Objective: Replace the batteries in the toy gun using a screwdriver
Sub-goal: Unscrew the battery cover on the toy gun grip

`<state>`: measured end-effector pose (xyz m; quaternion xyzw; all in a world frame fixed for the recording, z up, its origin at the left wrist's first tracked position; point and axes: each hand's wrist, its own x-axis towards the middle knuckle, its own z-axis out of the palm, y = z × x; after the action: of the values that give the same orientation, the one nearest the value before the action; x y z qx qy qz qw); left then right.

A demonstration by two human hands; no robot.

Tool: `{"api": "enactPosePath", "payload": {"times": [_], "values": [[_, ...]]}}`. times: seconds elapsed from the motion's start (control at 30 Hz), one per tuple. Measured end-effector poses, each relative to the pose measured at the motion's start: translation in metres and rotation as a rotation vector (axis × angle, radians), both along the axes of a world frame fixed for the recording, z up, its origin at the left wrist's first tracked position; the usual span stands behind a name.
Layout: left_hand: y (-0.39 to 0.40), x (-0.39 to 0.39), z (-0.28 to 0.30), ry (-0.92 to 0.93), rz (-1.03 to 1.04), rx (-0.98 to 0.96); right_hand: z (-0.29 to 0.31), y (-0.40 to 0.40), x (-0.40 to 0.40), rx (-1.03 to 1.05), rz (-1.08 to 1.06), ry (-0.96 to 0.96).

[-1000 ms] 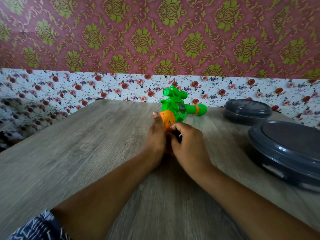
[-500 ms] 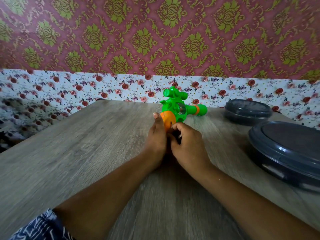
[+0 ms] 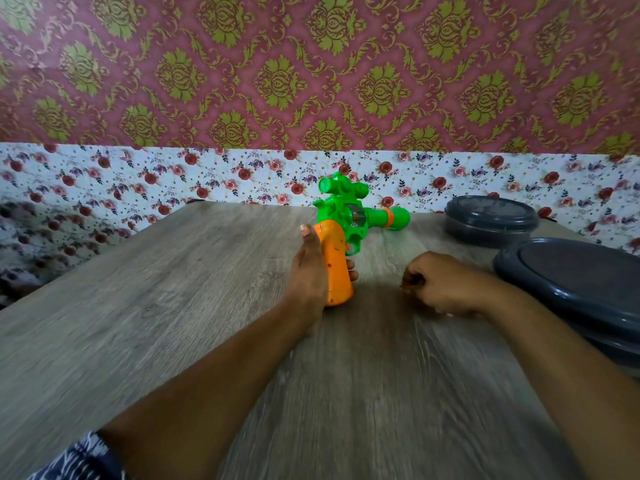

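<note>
A: Toy gun [image 3: 349, 233] sits a little above the middle of the frame, on the wooden table [image 3: 173, 306], its orange grip [image 3: 335, 268] pointing down toward the camera and the green barrel [image 3: 388, 218] pointing right.

B: Who has hold of it?

A: The left hand [image 3: 308, 268] wraps the grip, thumb up along its left side, fingertips [image 3: 351, 270] showing on the right.

B: And the right hand [image 3: 436, 284]?

A: It rests on the table right of centre, well apart from the gun, curled into a loose fist. Whether it pinches something small, a screw or a battery, I cannot tell; the fingers hide it.

B: Any screwdriver?

A: None that I can see. Two dark lidded containers [image 3: 571, 285] stand at the right edge, lids on.

B: So which step is this?

A: I judge it a pause between steps on the grip, where the battery cover likely sits. I cannot tell if the cover is off.

B: Next move?

A: Probably the right hand puts down or fetches a part, while the left keeps the gun steady so nothing small rolls off.
</note>
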<state>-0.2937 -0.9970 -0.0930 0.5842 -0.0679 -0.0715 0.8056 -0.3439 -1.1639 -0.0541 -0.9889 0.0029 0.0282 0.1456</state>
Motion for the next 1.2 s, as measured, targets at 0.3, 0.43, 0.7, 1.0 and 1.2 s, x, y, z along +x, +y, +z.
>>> {"api": "enactPosePath", "payload": {"times": [0.3,0.43,0.7,1.0,1.2], "values": [[0.000,-0.007,-0.003,-0.142,0.015,0.206,-0.005,-0.005,0.002,0.051,-0.057,0.096],[-0.001,-0.005,-0.005,-0.159,0.042,0.285,0.000,-0.009,-0.001,0.193,-0.074,-0.076],[-0.002,-0.006,-0.002,-0.106,0.024,0.148,-0.007,0.026,0.004,0.296,-0.060,-0.592],[0.002,-0.004,-0.001,0.000,-0.016,0.014,-0.025,0.071,-0.006,0.264,-0.017,-0.523],[0.002,-0.005,0.000,0.004,-0.055,0.010,-0.022,0.081,-0.016,0.238,-0.048,-0.527]]}}
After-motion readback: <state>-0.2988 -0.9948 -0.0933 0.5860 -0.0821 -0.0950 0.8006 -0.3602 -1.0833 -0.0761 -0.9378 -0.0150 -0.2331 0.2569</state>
